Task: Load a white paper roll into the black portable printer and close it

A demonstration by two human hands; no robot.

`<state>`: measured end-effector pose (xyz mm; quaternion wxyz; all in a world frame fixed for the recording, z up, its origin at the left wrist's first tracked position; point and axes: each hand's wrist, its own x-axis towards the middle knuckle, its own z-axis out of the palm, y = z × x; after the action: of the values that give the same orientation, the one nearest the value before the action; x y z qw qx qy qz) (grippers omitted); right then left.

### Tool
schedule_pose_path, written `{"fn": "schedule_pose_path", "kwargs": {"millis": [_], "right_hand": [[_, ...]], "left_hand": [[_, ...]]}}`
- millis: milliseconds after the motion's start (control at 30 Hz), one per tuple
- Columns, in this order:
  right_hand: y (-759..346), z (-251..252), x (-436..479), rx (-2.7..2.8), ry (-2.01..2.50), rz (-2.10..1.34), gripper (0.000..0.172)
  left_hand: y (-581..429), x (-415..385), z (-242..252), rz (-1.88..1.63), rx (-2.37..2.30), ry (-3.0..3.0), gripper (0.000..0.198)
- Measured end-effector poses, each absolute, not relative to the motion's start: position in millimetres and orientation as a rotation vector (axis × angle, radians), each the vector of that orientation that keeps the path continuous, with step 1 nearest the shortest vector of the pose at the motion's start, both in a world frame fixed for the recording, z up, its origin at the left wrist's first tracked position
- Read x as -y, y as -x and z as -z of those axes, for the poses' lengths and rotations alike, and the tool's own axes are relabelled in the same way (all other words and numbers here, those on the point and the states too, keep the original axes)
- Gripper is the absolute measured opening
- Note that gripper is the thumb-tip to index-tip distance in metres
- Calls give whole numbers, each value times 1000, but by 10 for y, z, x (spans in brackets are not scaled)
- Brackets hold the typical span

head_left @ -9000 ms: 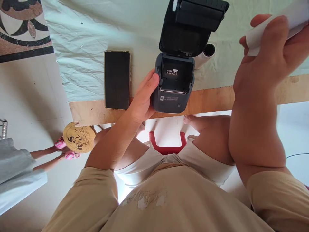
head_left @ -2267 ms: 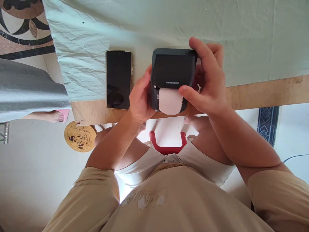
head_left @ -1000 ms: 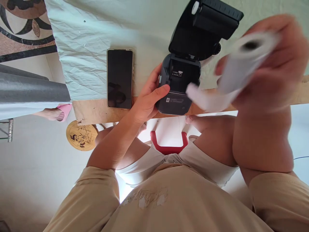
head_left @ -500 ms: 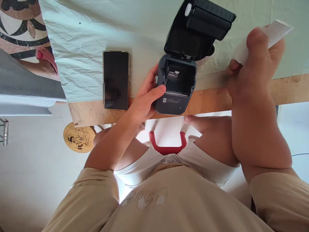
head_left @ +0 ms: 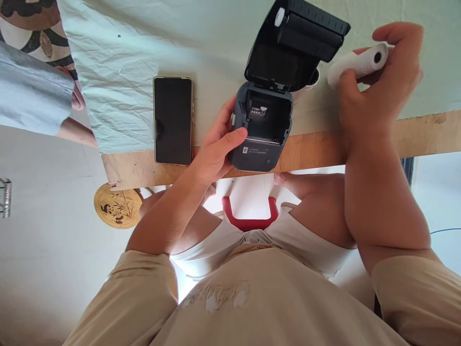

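My left hand (head_left: 223, 139) grips the left side of a dark portable label printer (head_left: 261, 154), its thumb over the front edge of the paper bay. The printer's black lid (head_left: 277, 55) is swung up and back, and a small printed label shows inside the bare bay. To the right, my right hand (head_left: 385, 86) holds a white paper roll (head_left: 356, 65) between thumb and fingers. One end of the roll faces me, with a dark core hole. The roll is apart from the printer.
A phone (head_left: 173, 120) with a dark screen lies left of the printer. Behind the lid, a cup-like thing (head_left: 313, 79) is mostly hidden. Pale green cloth (head_left: 118, 96) covers the wooden table (head_left: 317, 146). At far left another person's leg (head_left: 77, 132) shows; a round wooden stool (head_left: 118, 205) stands below.
My right hand has turned the paper roll so its cored end now shows. The left hand and printer have stayed almost still. The person at the left has shifted.
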<state>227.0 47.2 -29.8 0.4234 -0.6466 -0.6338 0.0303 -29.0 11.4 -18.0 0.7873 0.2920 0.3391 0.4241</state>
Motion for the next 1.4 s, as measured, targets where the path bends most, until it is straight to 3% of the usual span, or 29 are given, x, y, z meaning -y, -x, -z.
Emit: {"fn": "schedule_pose_path", "kwargs": {"millis": [267, 400, 467, 600, 767, 1067, 1233, 1400], "right_hand": [[-2228, 261, -439, 1815, 1784, -88, 48], [-2160, 200, -380, 1806, 1718, 28, 72], [-2087, 137, -326, 1744, 1566, 150, 76], [-1878, 41, -222, 1718, 1382, 43, 56], [-1738, 174, -296, 1870, 1581, -306, 63], [-1727, 283, -406, 1903, 1616, -244, 43], [-1721, 219, -369, 1688, 1510, -334, 62], [-1682, 140, -397, 1280, 1178, -556, 30]], "left_hand": [[307, -123, 206, -894, -673, -707, 38], [318, -127, 207, -887, -705, -703, 39], [310, -122, 193, -900, -705, -681, 38], [290, -118, 166, -926, -699, -620, 31], [307, -142, 155, -953, -715, -604, 27], [318, -122, 155, -931, -726, -602, 28], [344, -117, 180, -951, -661, -560, 31], [355, -117, 178, -945, -624, -548, 31]]}}
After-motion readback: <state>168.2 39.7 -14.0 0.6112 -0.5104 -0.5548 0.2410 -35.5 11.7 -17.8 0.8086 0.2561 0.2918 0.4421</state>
